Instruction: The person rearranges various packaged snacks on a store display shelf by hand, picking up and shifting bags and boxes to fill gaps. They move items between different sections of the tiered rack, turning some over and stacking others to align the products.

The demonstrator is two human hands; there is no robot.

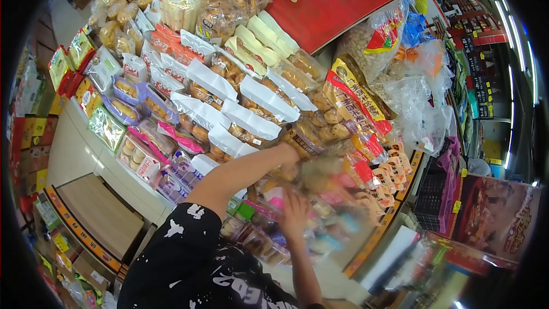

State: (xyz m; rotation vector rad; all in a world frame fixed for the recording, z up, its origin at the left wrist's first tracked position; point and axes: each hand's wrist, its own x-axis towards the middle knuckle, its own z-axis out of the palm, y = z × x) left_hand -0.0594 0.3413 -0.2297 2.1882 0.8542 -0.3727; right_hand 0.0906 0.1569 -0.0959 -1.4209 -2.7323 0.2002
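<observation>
My left arm reaches across a slanted display of packaged baked goods, and my left hand is beside a brown-labelled pastry packet. A brownish packet, smeared by motion, extends from my left hand, whose fingers are partly hidden. Lower down, my right hand is slightly blurred, its fingers stretched out over the packets. Close to those fingers lies a pink packet. Several blurred clear-wrapped packets lie to the right of my right hand.
White-topped bread bags stand in rows at upper left. Yellow-and-red bags and clear plastic bags are at upper right. A red sign hangs over the back. An orange-edged shelf stands at lower left.
</observation>
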